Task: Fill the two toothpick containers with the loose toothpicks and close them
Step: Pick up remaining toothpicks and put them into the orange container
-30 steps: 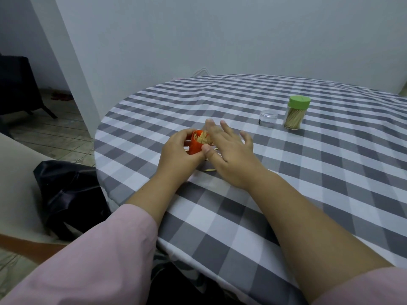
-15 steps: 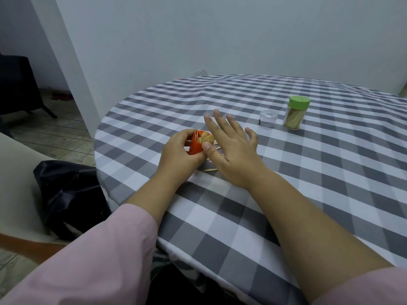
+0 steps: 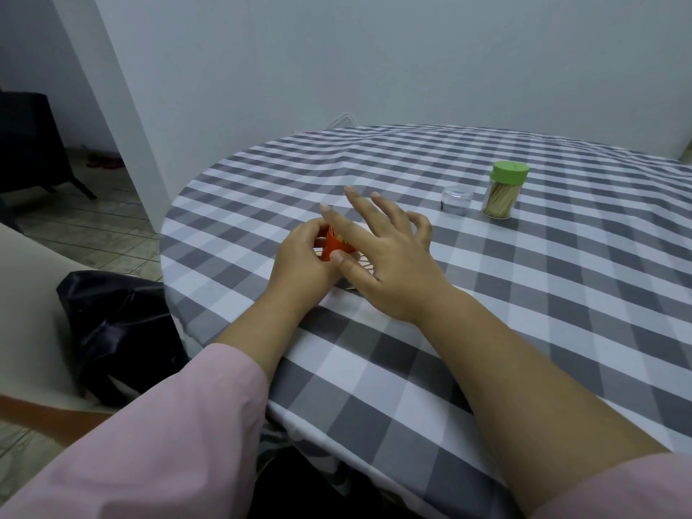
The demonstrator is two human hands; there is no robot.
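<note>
From the head view, our left hand [image 3: 299, 256] grips the orange container [image 3: 334, 244] so it stays put, while our right hand [image 3: 385, 256], fingers spread, rests beside it, likely herding loose toothpicks [image 3: 365, 264] just right of it.

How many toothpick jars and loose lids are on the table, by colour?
Green-lidded toothpick container: 1
Orange toothpick container, held by the left hand: 1
Clear loose lid: 1
Total: 3
</note>
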